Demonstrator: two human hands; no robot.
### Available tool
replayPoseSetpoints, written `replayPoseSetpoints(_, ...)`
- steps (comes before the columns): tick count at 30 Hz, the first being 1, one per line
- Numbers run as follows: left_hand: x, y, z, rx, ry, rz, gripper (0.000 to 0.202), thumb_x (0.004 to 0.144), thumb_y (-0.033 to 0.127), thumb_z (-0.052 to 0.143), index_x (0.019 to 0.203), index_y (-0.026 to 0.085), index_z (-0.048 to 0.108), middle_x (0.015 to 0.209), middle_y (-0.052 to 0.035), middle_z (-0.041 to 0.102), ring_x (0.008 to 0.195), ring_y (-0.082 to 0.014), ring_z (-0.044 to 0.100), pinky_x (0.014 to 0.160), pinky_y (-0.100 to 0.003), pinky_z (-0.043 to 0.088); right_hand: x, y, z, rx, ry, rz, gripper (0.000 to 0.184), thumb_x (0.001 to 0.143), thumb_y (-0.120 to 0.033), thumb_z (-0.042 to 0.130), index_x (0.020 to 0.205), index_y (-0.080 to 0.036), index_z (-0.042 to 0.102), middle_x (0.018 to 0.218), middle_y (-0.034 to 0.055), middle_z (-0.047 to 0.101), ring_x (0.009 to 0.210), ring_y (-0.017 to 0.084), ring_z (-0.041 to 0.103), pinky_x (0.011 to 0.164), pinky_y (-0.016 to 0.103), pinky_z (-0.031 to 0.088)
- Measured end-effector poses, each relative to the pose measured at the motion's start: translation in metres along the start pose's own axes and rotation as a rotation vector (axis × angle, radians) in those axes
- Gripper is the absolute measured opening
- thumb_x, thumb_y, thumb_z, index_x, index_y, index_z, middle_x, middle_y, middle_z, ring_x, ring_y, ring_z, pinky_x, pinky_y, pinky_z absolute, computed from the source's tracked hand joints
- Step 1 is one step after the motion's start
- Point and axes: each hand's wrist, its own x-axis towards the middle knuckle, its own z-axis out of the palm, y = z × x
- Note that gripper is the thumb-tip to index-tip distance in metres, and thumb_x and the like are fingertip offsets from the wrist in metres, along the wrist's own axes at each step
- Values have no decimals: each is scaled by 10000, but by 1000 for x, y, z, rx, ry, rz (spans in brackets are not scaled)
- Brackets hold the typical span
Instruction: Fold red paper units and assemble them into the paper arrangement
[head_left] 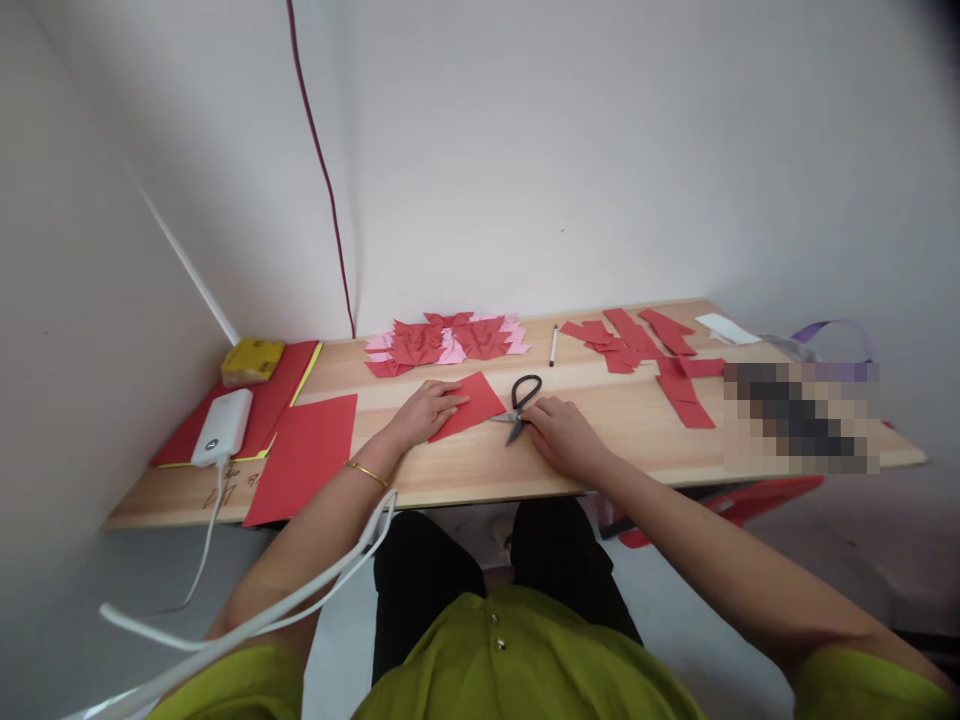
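My left hand [429, 412] lies on a square piece of red paper [480, 400], fingers stretched out over its left part and pressing it to the table. Just right of the paper, my right hand [564, 436] is closed on a pair of scissors [517, 417]. One black handle loop shows above the fingers; the other is hidden by the hand. The blades are spread, with one tip pointing left towards the paper's corner. A larger red sheet [307, 450] lies left of my left forearm, partly covered by it.
Folded red and pink paper pieces [450, 342] lie by the wall. A pen [553, 346] and red paper scraps [637, 335] are to the right. A white power bank [225, 425] with a cable and a yellow packet [253, 362] rest on red sheets at left. A blurred patch covers the table's right end.
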Motion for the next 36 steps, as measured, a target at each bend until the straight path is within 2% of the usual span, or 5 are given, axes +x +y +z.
replayPoseSetpoints(11,0,0,0,3,-1,-6,354,921,307,419,1197,230,627,1299,-97,539,1170,-230,477,1024,-435,390,-2,4,-1,26,30,33,178,890,-188,441,984,-166,591,1017,105,601,945,219,516,792,309,344)
replayPoseSetpoints(36,1,0,-1,-19,-6,-7,350,923,311,416,1194,244,628,1302,-96,535,1175,-228,471,1028,-446,379,-2,4,-3,52,12,16,180,889,-185,434,968,-160,594,985,101,599,946,217,513,801,304,338)
